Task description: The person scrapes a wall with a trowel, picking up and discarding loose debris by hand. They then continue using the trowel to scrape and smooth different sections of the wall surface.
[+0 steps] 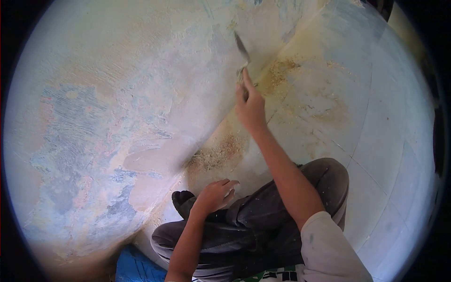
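My right hand [250, 107] is wrapped around the handle of a scraper [242, 46], its narrow dark metal blade pointing up along the wall [155, 94]. The handle end near the blade looks crusted with pale material. The blade is at or very near the wall surface; exact contact is hard to tell. The wall is patchy, with blue, pink and cream layers and bare grey areas. My left hand [217, 195] holds nothing. Its fingers are loosely bent and apart, with whitish dust on the tips, just above my foot [183, 202].
My crossed legs [268, 211] in dark dusty trousers rest on the pale tiled floor [376, 141]. Brown crumbly debris [218, 154] lies along the wall's base, with more flakes [284, 70] farther up. A blue object [136, 265] sits at the bottom left.
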Available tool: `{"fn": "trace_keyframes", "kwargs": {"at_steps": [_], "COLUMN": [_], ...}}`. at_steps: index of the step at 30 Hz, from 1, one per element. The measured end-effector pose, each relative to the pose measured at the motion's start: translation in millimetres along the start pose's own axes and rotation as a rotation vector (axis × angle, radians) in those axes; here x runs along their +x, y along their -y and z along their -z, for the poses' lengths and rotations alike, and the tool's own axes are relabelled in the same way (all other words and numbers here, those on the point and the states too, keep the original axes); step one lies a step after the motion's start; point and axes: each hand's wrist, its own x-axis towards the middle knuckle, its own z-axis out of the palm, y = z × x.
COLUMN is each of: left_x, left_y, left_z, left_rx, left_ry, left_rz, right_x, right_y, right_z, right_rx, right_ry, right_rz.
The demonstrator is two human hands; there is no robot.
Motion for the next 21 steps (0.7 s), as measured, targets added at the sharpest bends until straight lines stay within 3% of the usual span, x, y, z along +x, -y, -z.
{"fn": "trace_keyframes", "kwargs": {"at_steps": [4, 7, 9, 12, 13, 21], "left_x": [2.1, -3.0, -0.9, -0.1, -0.3, 1.7], "left_y": [-1.5, -6.6, -5.7, -3.4, -3.5, -2.9], "left_z": [2.0, 0.5, 3.7, 2.8, 1.7, 3.9], "left_rx": [0.000, 0.030, 0.017, 0.029, 0.029, 0.014], "left_ry": [0.010, 0.028, 0.001, -0.005, -0.006, -0.013], "left_rz": [0.017, 0.030, 0.014, 0.018, 0.017, 0.000], "right_x": [-1.1, 19.4, 21.7, -16.4, -22.7, 18.9], "right_y": [-6.8, -7.9, -9.7, 1.2, 0.5, -15.9], "right_z": [-11.3, 7.2, 6.5, -5.6, -10.5, 3.7], "right_rx": [0.066, 0.130, 0.114, 0.085, 0.047, 0.051], "right_ry": [-0.052, -0.031, -0.048, 0.027, -0.017, -0.067], "right_rz": [0.089, -0.054, 0.053, -0.055, 0.043, 0.027]}}
